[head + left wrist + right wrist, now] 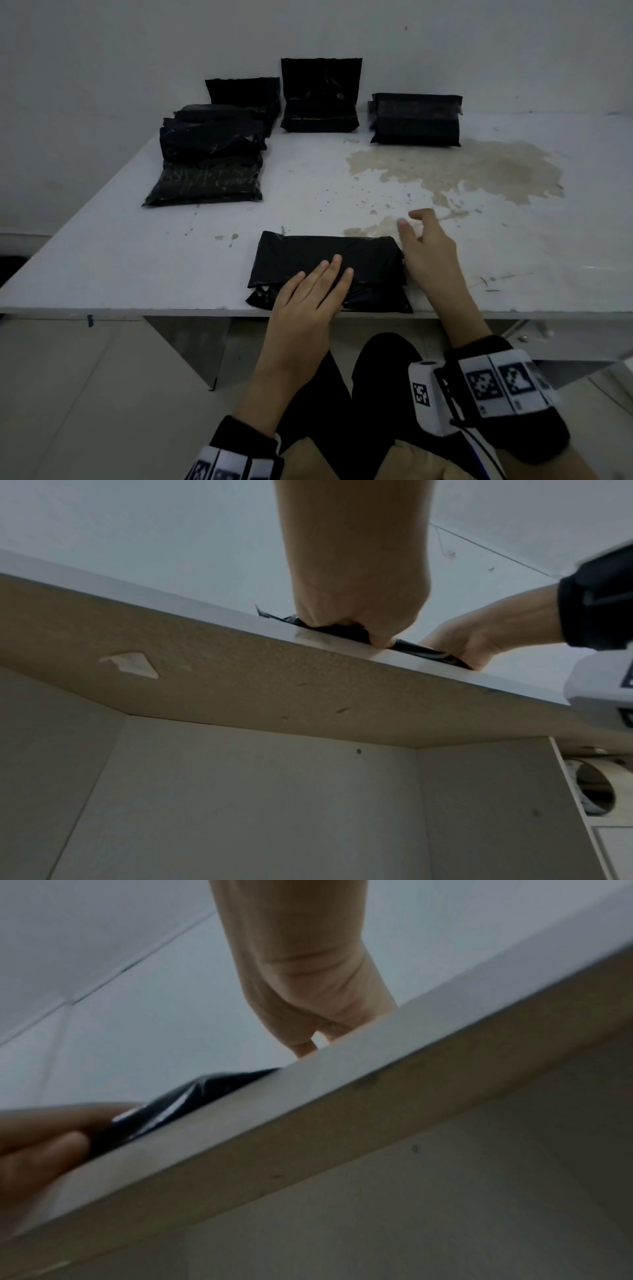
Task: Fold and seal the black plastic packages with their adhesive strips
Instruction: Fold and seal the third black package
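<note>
A folded black plastic package lies at the table's front edge, in the middle. My left hand rests flat on its near half, fingers straight and together, pressing the fold down. My right hand is beside the package's right end with thumb and fingers loosely spread, holding nothing. From the left wrist view, the heel of the left hand sits on the package at the table edge. The right wrist view shows the right hand above the edge and a shiny corner of the package.
Several other black packages lie at the back: a stack on the left, one behind it, one with its flap standing up and a flat one on the right. A brown stain covers the white table.
</note>
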`<state>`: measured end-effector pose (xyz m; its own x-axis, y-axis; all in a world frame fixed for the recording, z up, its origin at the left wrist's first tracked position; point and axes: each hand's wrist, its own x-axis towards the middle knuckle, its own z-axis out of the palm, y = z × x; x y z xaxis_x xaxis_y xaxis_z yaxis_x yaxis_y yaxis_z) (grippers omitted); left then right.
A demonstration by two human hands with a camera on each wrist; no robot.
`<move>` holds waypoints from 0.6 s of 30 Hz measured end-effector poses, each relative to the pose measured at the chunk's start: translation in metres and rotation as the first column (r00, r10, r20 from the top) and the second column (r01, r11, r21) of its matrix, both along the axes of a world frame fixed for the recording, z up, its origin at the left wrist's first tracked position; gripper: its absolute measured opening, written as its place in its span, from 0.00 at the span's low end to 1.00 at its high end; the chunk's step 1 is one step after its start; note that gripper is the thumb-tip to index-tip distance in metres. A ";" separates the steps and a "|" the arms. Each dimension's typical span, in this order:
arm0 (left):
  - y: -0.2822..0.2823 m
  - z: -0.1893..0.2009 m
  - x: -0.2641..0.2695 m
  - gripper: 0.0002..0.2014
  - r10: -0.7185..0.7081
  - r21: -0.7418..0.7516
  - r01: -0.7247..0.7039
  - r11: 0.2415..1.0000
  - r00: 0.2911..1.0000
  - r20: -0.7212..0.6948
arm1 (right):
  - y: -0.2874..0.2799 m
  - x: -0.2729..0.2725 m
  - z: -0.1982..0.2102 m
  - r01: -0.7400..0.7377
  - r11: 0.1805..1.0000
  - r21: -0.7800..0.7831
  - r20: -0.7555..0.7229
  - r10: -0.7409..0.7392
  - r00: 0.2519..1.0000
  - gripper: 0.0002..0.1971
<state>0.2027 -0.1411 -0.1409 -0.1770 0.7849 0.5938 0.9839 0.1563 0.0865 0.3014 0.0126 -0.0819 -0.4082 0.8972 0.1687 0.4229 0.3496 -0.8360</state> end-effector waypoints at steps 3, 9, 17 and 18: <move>0.000 0.000 0.001 0.21 0.011 -0.007 -0.011 1.000 1.000 -0.022 | -0.004 -0.008 0.001 -0.056 0.997 0.057 0.009 0.056 0.998 0.13; 0.001 -0.002 0.001 0.22 0.021 0.004 -0.021 1.000 0.999 -0.029 | -0.005 -0.012 -0.005 -0.008 0.997 0.079 0.020 0.007 1.000 0.13; 0.003 -0.007 -0.004 0.24 -0.026 0.066 0.026 0.997 1.000 0.003 | -0.081 0.001 -0.015 -0.124 0.810 0.573 0.170 0.030 0.985 0.22; 0.003 -0.007 -0.004 0.23 -0.030 0.085 0.030 0.996 1.000 0.007 | -0.087 0.005 -0.030 -0.161 0.805 0.572 0.215 0.042 0.976 0.23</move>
<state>0.1985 -0.1382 -0.1477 -0.1595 0.7369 0.6569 0.9872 0.1185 0.1068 0.3064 -0.0740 -0.1123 -0.5674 0.6048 0.5588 0.4811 0.7943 -0.3711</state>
